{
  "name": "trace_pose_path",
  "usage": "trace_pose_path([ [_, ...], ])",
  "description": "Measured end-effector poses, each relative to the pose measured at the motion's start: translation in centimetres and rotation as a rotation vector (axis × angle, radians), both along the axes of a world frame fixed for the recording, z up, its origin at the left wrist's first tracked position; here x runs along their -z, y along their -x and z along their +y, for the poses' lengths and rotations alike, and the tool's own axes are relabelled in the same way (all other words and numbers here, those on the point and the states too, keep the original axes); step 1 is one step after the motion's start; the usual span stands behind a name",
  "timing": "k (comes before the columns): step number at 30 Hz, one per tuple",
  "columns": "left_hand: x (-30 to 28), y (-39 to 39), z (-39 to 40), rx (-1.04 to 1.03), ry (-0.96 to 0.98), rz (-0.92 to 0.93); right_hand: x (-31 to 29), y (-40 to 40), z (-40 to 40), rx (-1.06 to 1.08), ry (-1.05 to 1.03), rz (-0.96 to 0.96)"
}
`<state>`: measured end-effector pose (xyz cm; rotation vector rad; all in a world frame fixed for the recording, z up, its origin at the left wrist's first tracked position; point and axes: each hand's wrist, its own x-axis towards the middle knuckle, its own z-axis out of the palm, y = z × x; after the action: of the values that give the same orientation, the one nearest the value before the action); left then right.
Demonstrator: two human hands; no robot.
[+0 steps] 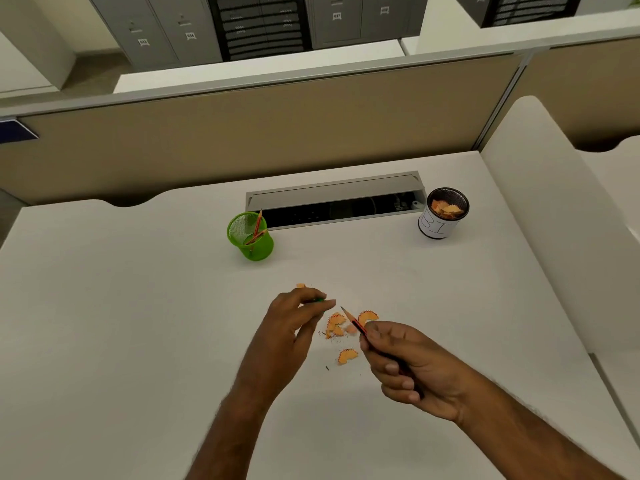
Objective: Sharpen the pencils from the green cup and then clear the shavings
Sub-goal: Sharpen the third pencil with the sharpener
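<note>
From the head view, the right hand (405,367) is curled round a red pencil (353,320) whose sharpened tip points up and left, free of the sharpener. The left hand (298,313) pinches something small and green (319,300), probably the sharpener, though the fingers hide most of it.

Orange shavings (341,329) lie scattered on the white bench (138,306) between and just below the two hands, so clearing has not begun here. The green cup (250,237) stands further back with pencils (257,227) leaning inside; whether those are sharpened cannot be told. A dark mesh cup (445,213) at the right rear already holds shavings. I judge the task about midway.

Its white label carries hand-drawn letters that seem to read "BI". The grey lockers (166,32) behind carry small number plates, too blurred to read.
</note>
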<state>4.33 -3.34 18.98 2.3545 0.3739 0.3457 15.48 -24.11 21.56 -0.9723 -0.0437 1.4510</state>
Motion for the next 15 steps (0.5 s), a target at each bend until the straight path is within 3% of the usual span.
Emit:
trace_pose_path([
  [3,-0.5,-0.1,-0.6,-0.134,0.198,-0.065,0.0,-0.3,0.1,-0.050,0.038,-0.164],
  [6,-1.8,-0.3,-1.8,-0.379,0.757,-0.146,0.2,-0.1,0.5,-0.057,0.193,-0.544],
  [7,-2.1,-0.3,-2.1,-0.418,0.855,-0.180,0.3,0.0,0.7,-0.042,0.235,-0.673],
  [10,-2.6,-0.2,-2.5,-0.441,0.941,-0.230,0.1,0.4,0.9,0.011,0.278,-0.878],
  [15,-2.9,-0.1,-2.8,-0.411,0.925,-0.237,-0.8,0.7,1.3,0.000,0.318,-1.116],
])
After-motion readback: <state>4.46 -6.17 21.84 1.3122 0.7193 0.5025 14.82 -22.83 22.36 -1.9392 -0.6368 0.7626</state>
